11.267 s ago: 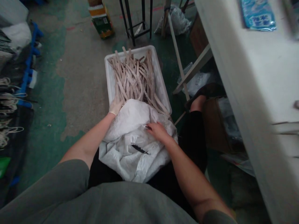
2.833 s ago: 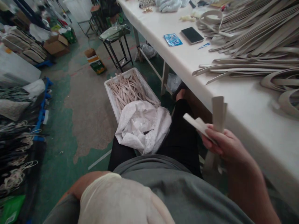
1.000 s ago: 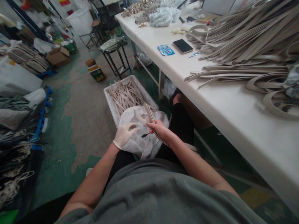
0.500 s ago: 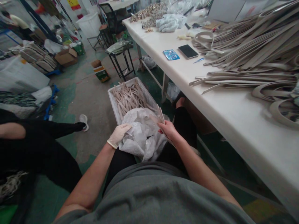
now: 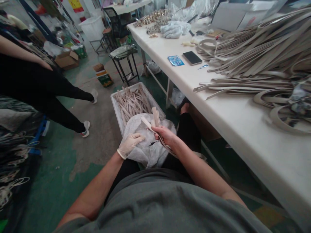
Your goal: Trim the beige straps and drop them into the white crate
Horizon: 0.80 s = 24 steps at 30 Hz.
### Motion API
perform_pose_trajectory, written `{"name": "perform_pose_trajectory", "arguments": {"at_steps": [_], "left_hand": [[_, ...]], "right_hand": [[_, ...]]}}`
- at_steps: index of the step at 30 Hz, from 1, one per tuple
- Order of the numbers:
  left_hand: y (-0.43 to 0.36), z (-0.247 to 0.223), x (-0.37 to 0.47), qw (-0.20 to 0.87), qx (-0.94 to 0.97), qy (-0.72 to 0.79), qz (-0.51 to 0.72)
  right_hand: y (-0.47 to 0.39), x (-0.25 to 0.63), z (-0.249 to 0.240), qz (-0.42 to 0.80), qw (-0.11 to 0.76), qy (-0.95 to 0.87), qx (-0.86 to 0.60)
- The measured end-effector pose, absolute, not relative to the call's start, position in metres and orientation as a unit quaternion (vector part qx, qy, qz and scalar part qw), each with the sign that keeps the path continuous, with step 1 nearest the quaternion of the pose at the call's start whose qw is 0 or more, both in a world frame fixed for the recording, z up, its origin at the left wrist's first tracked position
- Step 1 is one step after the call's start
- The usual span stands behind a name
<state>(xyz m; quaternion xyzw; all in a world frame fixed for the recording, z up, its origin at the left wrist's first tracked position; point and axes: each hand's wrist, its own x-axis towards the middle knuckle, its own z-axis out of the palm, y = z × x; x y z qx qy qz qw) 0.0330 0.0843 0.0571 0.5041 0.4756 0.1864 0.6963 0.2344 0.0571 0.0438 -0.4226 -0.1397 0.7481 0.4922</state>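
Beige straps (image 5: 156,117) are grasped by the right hand (image 5: 165,134) above the white sack (image 5: 145,153) at the tray's (image 5: 153,102) near edge; whether anything is pinched by the gloved left hand (image 5: 131,144) cannot be told.

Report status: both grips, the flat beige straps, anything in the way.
Bare right grip closed on flat beige straps. White-gloved left grip over crumpled white sack, hold unclear. Black-trousered co-worker off to left, apart from both grips.
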Motion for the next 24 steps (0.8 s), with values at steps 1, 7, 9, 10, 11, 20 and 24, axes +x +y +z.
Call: {"name": "perform_pose_trajectory", "arguments": {"at_steps": [1,7,9,10,11,20,24], "left_hand": [[0.085,0.055,0.030,0.688,0.513,0.483,0.174],[0.095,0.060,0.025,0.616,0.556,0.472,0.297],[0.092,0.064,0.033,0.643,0.543,0.448,0.301],[0.089,0.065,0.037,0.654,0.545,0.444,0.280],[0.085,0.064,0.040,0.661,0.549,0.443,0.256],[0.061,0.046,0.032,0.763,0.474,0.402,0.180],[0.065,0.048,0.031,0.732,0.525,0.405,0.156]], "right_hand": [[0.059,0.236,0.047,0.732,0.501,-0.166,-0.430],[0.062,0.238,0.071,0.677,0.481,-0.318,-0.458],[0.063,0.235,0.073,0.667,0.480,-0.326,-0.468],[0.064,0.233,0.073,0.660,0.485,-0.324,-0.474],[0.065,0.232,0.072,0.649,0.493,-0.323,-0.482],[0.077,0.231,0.058,0.580,0.511,-0.370,-0.516],[0.079,0.232,0.054,0.559,0.517,-0.394,-0.514]]}}
